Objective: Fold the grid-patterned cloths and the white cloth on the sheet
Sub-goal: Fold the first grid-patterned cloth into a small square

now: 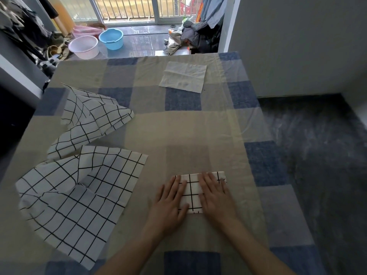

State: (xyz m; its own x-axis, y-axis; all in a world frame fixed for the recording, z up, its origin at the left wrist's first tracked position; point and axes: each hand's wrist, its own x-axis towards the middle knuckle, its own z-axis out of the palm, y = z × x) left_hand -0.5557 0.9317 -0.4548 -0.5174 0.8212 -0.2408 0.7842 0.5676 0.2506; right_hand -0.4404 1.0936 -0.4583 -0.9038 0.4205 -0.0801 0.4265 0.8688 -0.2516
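Both hands, left [170, 203] and right [215, 197], are pressing flat, fingers spread and gripping nothing, on the folded grid cloth [191, 195] to set its creases.

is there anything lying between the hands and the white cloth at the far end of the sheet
Nothing visible. Both hands, left hand and right hand, press flat on the folded grid cloth. Beyond it only bare sheet stretches up to the white cloth. The two unfolded grid cloths lie off to the left.
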